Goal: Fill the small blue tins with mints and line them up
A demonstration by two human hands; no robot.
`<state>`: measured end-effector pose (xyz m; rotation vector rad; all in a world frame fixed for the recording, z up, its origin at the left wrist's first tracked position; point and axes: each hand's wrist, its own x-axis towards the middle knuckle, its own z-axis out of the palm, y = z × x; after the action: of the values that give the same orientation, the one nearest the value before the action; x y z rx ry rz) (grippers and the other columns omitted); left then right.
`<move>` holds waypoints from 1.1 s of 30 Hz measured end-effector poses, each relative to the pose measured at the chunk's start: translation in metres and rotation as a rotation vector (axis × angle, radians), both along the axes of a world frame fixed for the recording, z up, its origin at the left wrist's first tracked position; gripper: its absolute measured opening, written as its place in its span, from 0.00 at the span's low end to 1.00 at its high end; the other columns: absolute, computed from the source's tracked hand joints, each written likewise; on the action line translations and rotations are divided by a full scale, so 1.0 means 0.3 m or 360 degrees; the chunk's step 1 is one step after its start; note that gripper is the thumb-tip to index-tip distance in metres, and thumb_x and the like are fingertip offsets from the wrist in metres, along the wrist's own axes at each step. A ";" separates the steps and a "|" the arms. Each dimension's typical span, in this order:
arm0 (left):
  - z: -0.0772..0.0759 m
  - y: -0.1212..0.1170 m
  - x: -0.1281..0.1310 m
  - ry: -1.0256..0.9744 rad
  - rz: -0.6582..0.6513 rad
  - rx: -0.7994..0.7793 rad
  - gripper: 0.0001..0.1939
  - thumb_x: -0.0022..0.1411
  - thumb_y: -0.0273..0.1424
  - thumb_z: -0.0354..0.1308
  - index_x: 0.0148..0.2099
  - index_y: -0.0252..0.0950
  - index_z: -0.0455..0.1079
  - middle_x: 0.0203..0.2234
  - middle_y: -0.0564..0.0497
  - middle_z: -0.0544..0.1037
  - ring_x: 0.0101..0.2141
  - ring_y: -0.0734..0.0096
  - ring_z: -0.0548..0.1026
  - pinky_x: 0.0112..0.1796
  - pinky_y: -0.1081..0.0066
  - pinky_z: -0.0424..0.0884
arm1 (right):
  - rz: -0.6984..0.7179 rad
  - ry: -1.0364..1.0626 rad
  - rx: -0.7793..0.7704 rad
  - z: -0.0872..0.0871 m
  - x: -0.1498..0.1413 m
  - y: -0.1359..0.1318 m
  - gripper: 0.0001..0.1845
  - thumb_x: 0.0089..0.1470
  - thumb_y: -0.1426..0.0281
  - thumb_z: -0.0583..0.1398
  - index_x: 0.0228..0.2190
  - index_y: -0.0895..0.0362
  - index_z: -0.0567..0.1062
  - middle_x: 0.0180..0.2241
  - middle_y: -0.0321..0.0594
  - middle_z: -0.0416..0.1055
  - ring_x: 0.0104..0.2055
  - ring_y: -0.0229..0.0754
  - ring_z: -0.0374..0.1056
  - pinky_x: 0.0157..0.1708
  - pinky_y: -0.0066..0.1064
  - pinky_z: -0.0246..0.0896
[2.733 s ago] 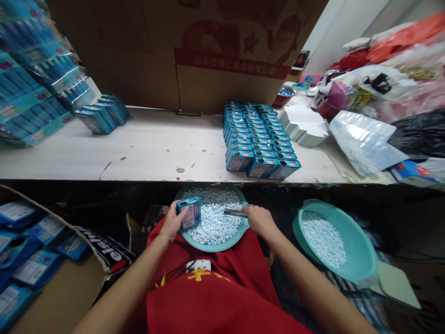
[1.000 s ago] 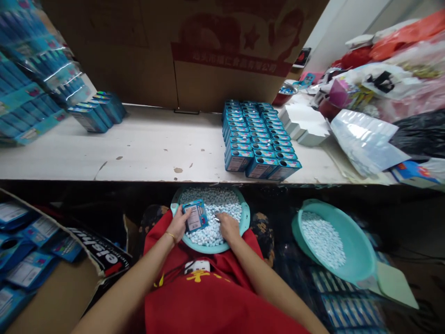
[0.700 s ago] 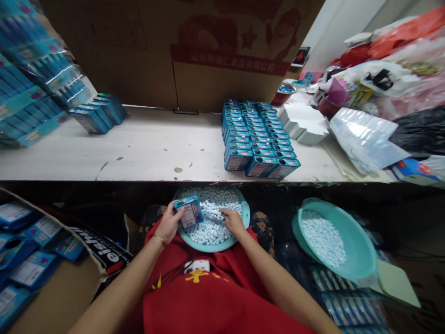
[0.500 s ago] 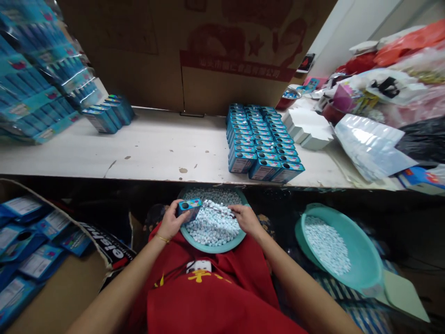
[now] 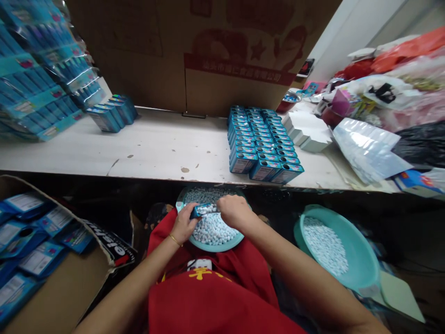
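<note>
My left hand (image 5: 184,224) grips a small blue box (image 5: 195,212) tipped on its side over a turquoise basin (image 5: 217,248). Small white and pale-blue candy pellets (image 5: 213,230) fill the basin. More pellets lie in a narrow heap between the box's end and my right hand (image 5: 234,211). That hand is closed, back uppermost, around what seems to be a scoop, mostly hidden under the fingers and pellets. The basin rests in front of my red apron (image 5: 208,301).
Rows of blue boxes (image 5: 262,144) stand on the white table (image 5: 163,157), beside white blocks (image 5: 308,132). A few boxes (image 5: 113,113) stand left, near wrapped stacks (image 5: 38,88). A carton (image 5: 66,292) holds blue boxes at lower left. Another turquoise basin (image 5: 363,248) sits right.
My right hand has turned over and moved left toward the box, bringing the heaped pellets to it. My left hand has tipped the box from upright onto its side.
</note>
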<state>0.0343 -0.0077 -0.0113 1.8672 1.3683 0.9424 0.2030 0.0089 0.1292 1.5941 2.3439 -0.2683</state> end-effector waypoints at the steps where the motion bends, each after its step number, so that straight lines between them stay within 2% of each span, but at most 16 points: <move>1: 0.000 0.000 0.000 -0.0016 0.0007 -0.0009 0.18 0.50 0.29 0.51 0.46 0.36 0.60 0.42 0.47 0.68 0.43 0.65 0.65 0.46 0.64 0.60 | 0.0021 0.0001 0.0009 0.008 -0.011 -0.003 0.15 0.46 0.76 0.48 0.33 0.59 0.72 0.34 0.50 0.71 0.36 0.46 0.67 0.32 0.33 0.58; 5: 0.013 -0.001 -0.011 -0.0125 0.0040 -0.0060 0.18 0.50 0.29 0.52 0.46 0.36 0.60 0.40 0.47 0.68 0.42 0.65 0.66 0.45 0.64 0.61 | 0.0010 0.0025 0.0037 0.023 0.020 -0.024 0.15 0.47 0.76 0.47 0.33 0.57 0.72 0.34 0.47 0.70 0.36 0.44 0.67 0.32 0.31 0.57; 8: 0.023 -0.003 -0.035 -0.0253 0.0062 -0.0123 0.17 0.50 0.31 0.53 0.45 0.37 0.61 0.39 0.48 0.69 0.42 0.67 0.67 0.45 0.66 0.61 | -0.0109 0.0041 0.0022 -0.024 0.134 -0.046 0.18 0.49 0.75 0.47 0.38 0.53 0.70 0.37 0.43 0.69 0.38 0.41 0.66 0.32 0.28 0.56; 11: 0.011 -0.004 -0.052 -0.0475 0.0160 -0.0334 0.19 0.49 0.34 0.55 0.44 0.36 0.60 0.37 0.49 0.68 0.39 0.68 0.68 0.43 0.66 0.63 | -0.0278 -0.0003 -0.0042 -0.146 0.268 -0.070 0.19 0.52 0.74 0.45 0.42 0.49 0.68 0.38 0.41 0.68 0.39 0.40 0.65 0.33 0.28 0.55; 14: -0.028 0.002 -0.038 -0.0888 0.0247 -0.0683 0.20 0.49 0.37 0.55 0.44 0.36 0.59 0.36 0.50 0.69 0.36 0.70 0.69 0.39 0.66 0.66 | -0.0414 -0.0027 -0.0120 -0.306 0.318 -0.089 0.20 0.53 0.75 0.44 0.41 0.51 0.69 0.37 0.43 0.68 0.39 0.39 0.65 0.34 0.28 0.55; 18: -0.078 0.017 0.023 -0.1293 0.0269 -0.0995 0.20 0.50 0.38 0.55 0.44 0.37 0.56 0.36 0.50 0.69 0.35 0.71 0.71 0.39 0.66 0.68 | -0.0465 0.0199 -0.0079 -0.486 0.218 -0.089 0.20 0.52 0.77 0.45 0.43 0.51 0.68 0.40 0.39 0.68 0.42 0.37 0.63 0.38 0.25 0.54; 22: -0.068 0.024 0.061 -0.1343 0.0239 -0.1115 0.23 0.48 0.38 0.56 0.46 0.39 0.55 0.36 0.49 0.70 0.34 0.70 0.72 0.38 0.64 0.69 | -0.0585 0.0443 -0.0071 -0.576 0.122 -0.060 0.23 0.51 0.77 0.46 0.45 0.47 0.67 0.43 0.34 0.67 0.45 0.37 0.62 0.41 0.27 0.54; 25: -0.030 0.015 0.037 -0.1282 0.0216 -0.1033 0.23 0.49 0.38 0.55 0.46 0.39 0.55 0.37 0.49 0.70 0.36 0.70 0.71 0.38 0.65 0.68 | -0.0682 0.0719 -0.0101 -0.596 0.135 -0.044 0.20 0.51 0.75 0.46 0.42 0.50 0.70 0.44 0.35 0.68 0.45 0.38 0.62 0.42 0.28 0.55; 28: -0.001 0.005 -0.028 -0.1121 0.0269 -0.0796 0.21 0.50 0.37 0.54 0.47 0.38 0.57 0.38 0.50 0.68 0.38 0.70 0.69 0.40 0.66 0.66 | -0.0682 0.0904 -0.0122 -0.580 0.185 -0.037 0.19 0.50 0.75 0.48 0.41 0.54 0.71 0.42 0.36 0.69 0.44 0.37 0.63 0.42 0.27 0.56; 30: 0.006 0.002 -0.075 -0.0920 0.0306 -0.0614 0.21 0.50 0.36 0.54 0.46 0.38 0.58 0.38 0.50 0.68 0.39 0.71 0.68 0.42 0.67 0.64 | -0.0677 0.1018 -0.0134 -0.544 0.216 -0.033 0.19 0.49 0.76 0.48 0.41 0.55 0.72 0.40 0.37 0.71 0.42 0.37 0.65 0.40 0.27 0.57; 33: 0.012 0.003 -0.112 -0.0556 0.0282 -0.0408 0.20 0.50 0.35 0.54 0.45 0.37 0.59 0.36 0.50 0.68 0.39 0.70 0.67 0.43 0.68 0.62 | -0.0601 0.1180 -0.0100 -0.453 0.246 -0.029 0.20 0.47 0.78 0.48 0.39 0.54 0.73 0.37 0.37 0.72 0.39 0.36 0.65 0.39 0.27 0.58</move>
<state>0.0007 -0.0070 -0.0078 1.3365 1.3774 1.0665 0.2768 0.0003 -0.0067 2.1656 2.4292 -1.1798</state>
